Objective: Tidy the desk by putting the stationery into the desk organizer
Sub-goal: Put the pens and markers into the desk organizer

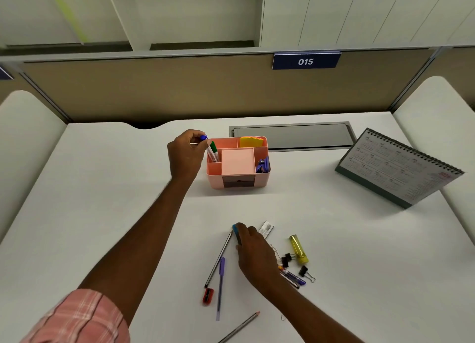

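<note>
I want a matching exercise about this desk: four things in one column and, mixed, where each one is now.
1 blue-capped marker
2 blue eraser
3 yellow sticky notes
4 red sharpener

a lies loose on the desk
b gripped by the right hand
c inside the organizer, untouched
d pinched by the left hand

Pairs: 1-d, 2-b, 3-c, 4-a

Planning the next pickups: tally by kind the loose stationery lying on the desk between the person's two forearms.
Pencils: 2
Purple pen: 1
Red sharpener: 1
Total: 4
</note>
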### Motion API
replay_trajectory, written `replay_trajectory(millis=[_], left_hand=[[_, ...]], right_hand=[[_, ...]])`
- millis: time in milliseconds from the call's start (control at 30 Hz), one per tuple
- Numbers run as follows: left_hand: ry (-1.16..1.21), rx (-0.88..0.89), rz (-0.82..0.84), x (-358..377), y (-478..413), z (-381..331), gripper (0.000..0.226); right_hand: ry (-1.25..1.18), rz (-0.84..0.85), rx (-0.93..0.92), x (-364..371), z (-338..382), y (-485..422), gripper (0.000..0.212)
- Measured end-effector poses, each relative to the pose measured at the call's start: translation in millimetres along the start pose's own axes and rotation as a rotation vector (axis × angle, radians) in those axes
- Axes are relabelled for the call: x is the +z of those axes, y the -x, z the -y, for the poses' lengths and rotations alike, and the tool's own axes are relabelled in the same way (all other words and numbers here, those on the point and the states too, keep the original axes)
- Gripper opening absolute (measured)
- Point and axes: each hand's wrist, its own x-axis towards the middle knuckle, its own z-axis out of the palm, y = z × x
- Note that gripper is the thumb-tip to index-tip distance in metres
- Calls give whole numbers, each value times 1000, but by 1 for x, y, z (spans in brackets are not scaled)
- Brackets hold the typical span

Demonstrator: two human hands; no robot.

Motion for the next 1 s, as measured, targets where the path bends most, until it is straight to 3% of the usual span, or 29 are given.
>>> replay_trajectory(millis=[333,567,1000], left_hand=[[-179,-96,67,22,-1,15,28],[-170,-142,73,28,2,16,29],[-139,-204,44,25,6,9,43]], right_hand=[[-18,12,62,8,-1,-25,66],[12,-34,12,9,-1,-32,43],[-62,-31,106,1,1,-32,29]])
